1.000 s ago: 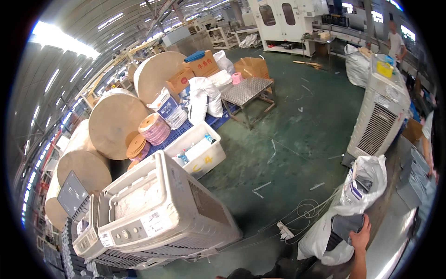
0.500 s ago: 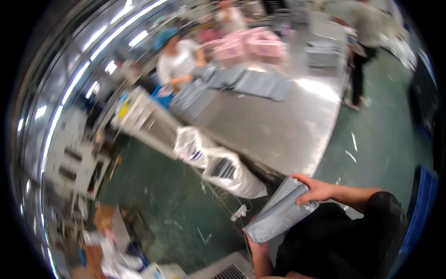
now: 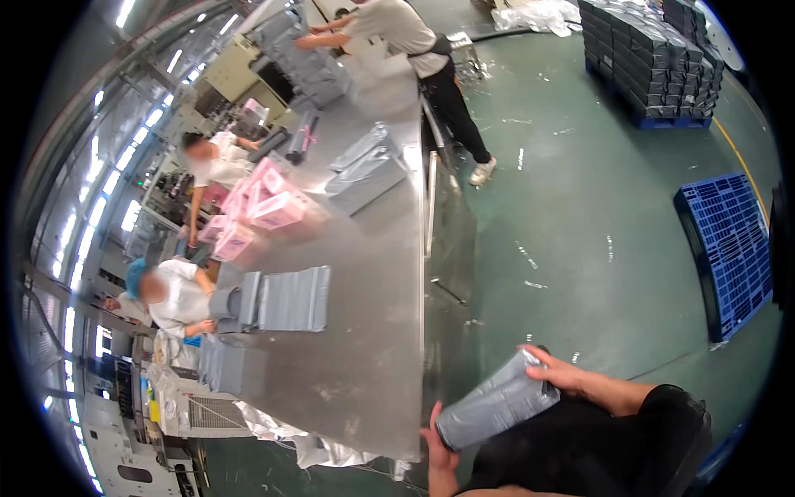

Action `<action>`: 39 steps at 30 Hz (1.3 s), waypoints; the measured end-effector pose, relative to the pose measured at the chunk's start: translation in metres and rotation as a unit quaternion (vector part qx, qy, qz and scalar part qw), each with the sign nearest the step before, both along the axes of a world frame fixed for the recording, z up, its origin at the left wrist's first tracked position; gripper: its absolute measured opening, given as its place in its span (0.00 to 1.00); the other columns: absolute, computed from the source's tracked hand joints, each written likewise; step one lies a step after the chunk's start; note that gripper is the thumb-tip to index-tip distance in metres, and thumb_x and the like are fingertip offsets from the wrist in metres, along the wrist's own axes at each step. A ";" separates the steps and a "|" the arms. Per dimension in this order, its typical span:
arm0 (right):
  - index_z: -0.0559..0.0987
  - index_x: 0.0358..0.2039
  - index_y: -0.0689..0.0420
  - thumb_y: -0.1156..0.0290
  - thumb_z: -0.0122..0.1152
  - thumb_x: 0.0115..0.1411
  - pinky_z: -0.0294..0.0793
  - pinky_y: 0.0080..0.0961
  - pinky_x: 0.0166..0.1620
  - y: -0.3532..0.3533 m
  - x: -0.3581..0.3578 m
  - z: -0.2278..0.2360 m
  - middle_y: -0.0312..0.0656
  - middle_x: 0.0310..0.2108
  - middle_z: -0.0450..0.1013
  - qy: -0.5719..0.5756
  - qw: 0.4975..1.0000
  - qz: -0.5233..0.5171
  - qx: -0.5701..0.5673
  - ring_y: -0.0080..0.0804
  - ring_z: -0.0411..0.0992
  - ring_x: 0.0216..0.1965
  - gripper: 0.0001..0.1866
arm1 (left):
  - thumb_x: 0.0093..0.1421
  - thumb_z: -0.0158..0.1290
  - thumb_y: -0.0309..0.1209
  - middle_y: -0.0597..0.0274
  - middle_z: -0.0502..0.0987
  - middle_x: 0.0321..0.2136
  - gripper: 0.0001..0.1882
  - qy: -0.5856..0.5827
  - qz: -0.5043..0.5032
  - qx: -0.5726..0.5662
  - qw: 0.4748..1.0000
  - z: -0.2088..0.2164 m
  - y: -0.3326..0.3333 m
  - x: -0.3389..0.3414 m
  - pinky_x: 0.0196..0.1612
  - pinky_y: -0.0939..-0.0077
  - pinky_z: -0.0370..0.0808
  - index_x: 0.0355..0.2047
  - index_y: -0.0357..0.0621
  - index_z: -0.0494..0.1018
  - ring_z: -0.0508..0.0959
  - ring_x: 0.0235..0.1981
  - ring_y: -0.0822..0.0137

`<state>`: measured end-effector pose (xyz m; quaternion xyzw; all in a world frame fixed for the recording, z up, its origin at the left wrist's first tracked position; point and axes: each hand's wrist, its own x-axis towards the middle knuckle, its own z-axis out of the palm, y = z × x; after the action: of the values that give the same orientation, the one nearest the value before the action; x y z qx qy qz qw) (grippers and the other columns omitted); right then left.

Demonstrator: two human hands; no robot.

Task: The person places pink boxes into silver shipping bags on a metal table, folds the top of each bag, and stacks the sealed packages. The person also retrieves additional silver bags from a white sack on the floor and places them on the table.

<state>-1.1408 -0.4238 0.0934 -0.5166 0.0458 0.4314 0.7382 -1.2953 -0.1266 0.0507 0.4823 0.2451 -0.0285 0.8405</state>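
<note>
A long grey plastic-wrapped bundle (image 3: 499, 403) lies tilted across the front of my body. My left hand (image 3: 439, 450) grips its lower left end, the fingers partly hidden behind it. Around its upper right end my right hand (image 3: 556, 373) is closed, thumb on top. The bundle is off the table, just right of the near corner of a steel-topped table (image 3: 364, 373). Stacks of flat grey plastic bags (image 3: 291, 300) lie on that table at its left side.
Pink packs (image 3: 277, 209) and a larger grey bundle (image 3: 364, 178) stand farther along the table. Two workers in white tops are at its left side; another person (image 3: 406, 37) handles grey bundles at the far end. On the green floor are a blue pallet (image 3: 729, 248) and a loaded pallet (image 3: 650, 62).
The view has swung to the right, so the table now runs up the left-centre and the blue pallet shows. Both hands still hold the grey bundle.
</note>
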 end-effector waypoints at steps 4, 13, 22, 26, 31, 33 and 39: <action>0.59 0.70 0.45 0.50 0.69 0.62 0.61 0.39 0.66 -0.067 0.089 0.018 0.46 0.65 0.60 -0.085 0.989 -0.078 -0.097 0.39 0.57 0.66 0.41 | 0.59 0.59 0.63 0.54 0.69 0.60 0.54 -0.018 -0.137 -0.064 0.988 0.014 -0.038 0.143 0.63 0.59 0.71 0.75 0.52 0.46 0.71 0.60 0.58; 0.67 0.57 0.46 0.50 0.66 0.64 0.74 0.35 0.41 -0.136 0.252 -0.011 0.40 0.47 0.68 0.052 0.935 -0.293 -0.192 0.32 0.67 0.45 0.27 | 0.69 0.57 0.40 0.47 0.60 0.66 0.40 0.081 -0.254 -0.027 0.963 -0.012 -0.121 0.407 0.67 0.64 0.62 0.75 0.55 0.47 0.65 0.64 0.59; 0.65 0.69 0.44 0.57 0.67 0.63 0.75 0.42 0.55 -0.130 0.530 0.043 0.47 0.55 0.68 -0.026 0.931 -0.309 -0.191 0.41 0.70 0.53 0.35 | 0.68 0.57 0.50 0.66 0.75 0.51 0.21 0.080 -0.251 -0.011 0.965 -0.033 -0.138 0.722 0.60 0.68 0.66 0.55 0.54 0.72 0.69 0.54 0.71; 0.66 0.68 0.46 0.60 0.68 0.62 0.75 0.41 0.55 -0.102 0.664 0.043 0.46 0.55 0.68 -0.063 0.946 -0.288 -0.134 0.39 0.70 0.53 0.35 | 0.68 0.57 0.49 0.63 0.75 0.51 0.22 0.059 -0.195 -0.020 0.979 0.005 -0.107 0.824 0.59 0.69 0.67 0.55 0.54 0.71 0.69 0.54 0.71; 0.67 0.67 0.48 0.65 0.66 0.62 0.76 0.37 0.53 -0.054 0.852 -0.006 0.45 0.52 0.70 -0.107 0.963 -0.226 -0.099 0.37 0.71 0.51 0.32 | 0.67 0.58 0.51 0.57 0.72 0.56 0.30 -0.001 -0.076 0.071 0.995 0.003 -0.061 0.959 0.61 0.67 0.67 0.63 0.52 0.65 0.69 0.58 0.67; 0.68 0.66 0.48 0.65 0.66 0.62 0.75 0.34 0.53 -0.024 0.924 0.002 0.44 0.50 0.71 -0.090 0.976 -0.186 -0.063 0.36 0.72 0.48 0.32 | 0.68 0.58 0.46 0.54 0.70 0.57 0.34 -0.001 -0.052 0.065 0.997 0.012 -0.039 1.008 0.60 0.66 0.70 0.70 0.55 0.59 0.70 0.58 0.64; 0.64 0.68 0.48 0.66 0.66 0.63 0.72 0.34 0.57 0.073 1.163 -0.023 0.44 0.54 0.69 -0.166 0.986 0.016 -0.011 0.37 0.70 0.53 0.34 | 0.62 0.64 0.49 0.58 0.69 0.56 0.36 -0.013 0.147 0.143 0.979 -0.026 0.020 1.150 0.61 0.67 0.68 0.67 0.56 0.63 0.69 0.58 0.64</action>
<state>0.0219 -0.3512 0.0702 -0.5899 -0.0813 0.3505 0.7229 -0.1454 -0.1069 0.0243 0.5568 0.3039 0.1371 0.7608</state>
